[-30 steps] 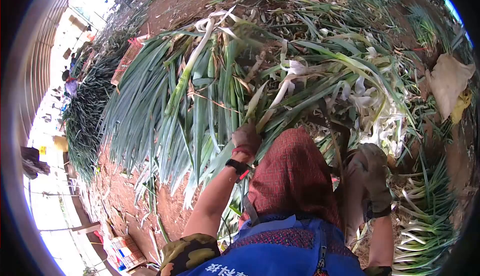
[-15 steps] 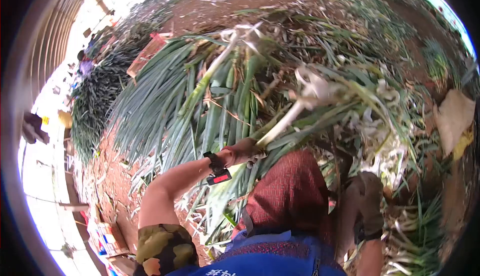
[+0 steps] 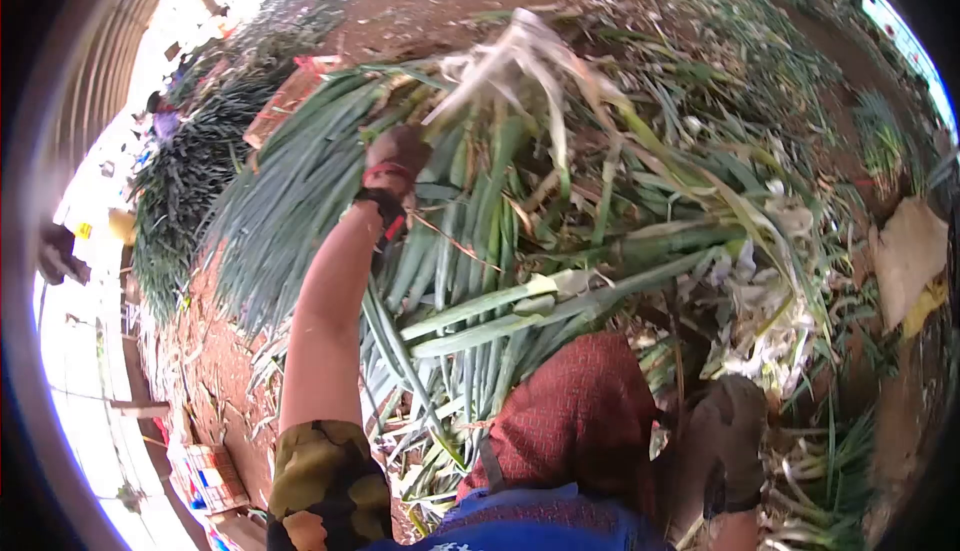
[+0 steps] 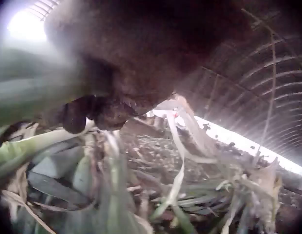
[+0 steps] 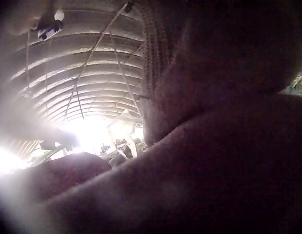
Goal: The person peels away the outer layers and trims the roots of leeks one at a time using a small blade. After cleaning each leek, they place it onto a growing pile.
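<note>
My left hand (image 3: 400,154), with a red band and a black strap at the wrist, is over the upper part of a heap of long green onions (image 3: 290,201). It grips a green onion (image 3: 462,96) whose pale stem and white peeling strips point away to the upper right. In the left wrist view its fingers (image 4: 75,114) are curled beneath blurred green leaves (image 4: 29,87). My right hand (image 3: 735,411), in a brownish glove, rests on the right knee. The right wrist view is mostly dark, filled by the glove (image 5: 161,107) and leg.
Loose leaves and white peelings (image 3: 760,301) lie right of the heap. Trimmed green onions (image 3: 810,491) lie low on the right. A red crate (image 3: 290,101) stands behind the heap, another basket (image 3: 215,476) at lower left. The knee under red cloth (image 3: 575,406) is close in front.
My left hand has carried the green onion from beside the knee, away and leftward, over the heap. The right hand has stayed at the knee. The head view has shifted slightly.
</note>
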A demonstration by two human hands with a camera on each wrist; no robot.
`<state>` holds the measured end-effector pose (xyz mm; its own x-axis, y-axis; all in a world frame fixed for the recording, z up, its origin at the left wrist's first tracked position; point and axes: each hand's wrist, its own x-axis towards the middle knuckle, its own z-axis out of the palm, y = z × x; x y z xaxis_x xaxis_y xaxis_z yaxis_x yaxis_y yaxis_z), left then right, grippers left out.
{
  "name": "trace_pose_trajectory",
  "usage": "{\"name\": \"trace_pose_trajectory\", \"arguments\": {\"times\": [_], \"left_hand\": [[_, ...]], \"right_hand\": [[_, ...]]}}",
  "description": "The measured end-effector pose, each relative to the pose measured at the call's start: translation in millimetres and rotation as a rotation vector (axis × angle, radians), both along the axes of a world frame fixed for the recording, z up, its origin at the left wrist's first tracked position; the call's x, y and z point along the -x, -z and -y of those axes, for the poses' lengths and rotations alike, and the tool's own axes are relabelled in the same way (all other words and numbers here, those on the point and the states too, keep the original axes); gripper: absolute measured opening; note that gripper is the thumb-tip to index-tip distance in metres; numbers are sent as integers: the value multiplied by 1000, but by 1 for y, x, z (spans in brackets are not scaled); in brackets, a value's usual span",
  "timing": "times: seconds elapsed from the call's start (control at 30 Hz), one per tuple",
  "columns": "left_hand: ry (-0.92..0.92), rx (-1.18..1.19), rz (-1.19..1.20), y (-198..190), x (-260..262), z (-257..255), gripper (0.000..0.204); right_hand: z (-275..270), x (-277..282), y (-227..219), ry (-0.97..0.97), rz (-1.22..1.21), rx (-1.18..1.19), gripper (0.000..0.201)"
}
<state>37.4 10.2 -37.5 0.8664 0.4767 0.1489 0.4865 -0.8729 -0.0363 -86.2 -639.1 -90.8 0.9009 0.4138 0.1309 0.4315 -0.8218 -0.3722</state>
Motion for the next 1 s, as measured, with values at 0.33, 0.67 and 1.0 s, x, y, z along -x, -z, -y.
{"name": "trace_pose_trajectory", "arguments": {"times": [0.33,0.67,1.0], "left_hand": [[-221,87,-80,48,-24,-17,50],[-45,235,16,62,28,16,61],[270,1042,196,-68,109,148,38]], "right_hand": [[-9,-9,1,-25,25,28,47],[-9,-7,4,2,51,-49,45],[-35,-17,-58,101,-237,-303,61]]}}
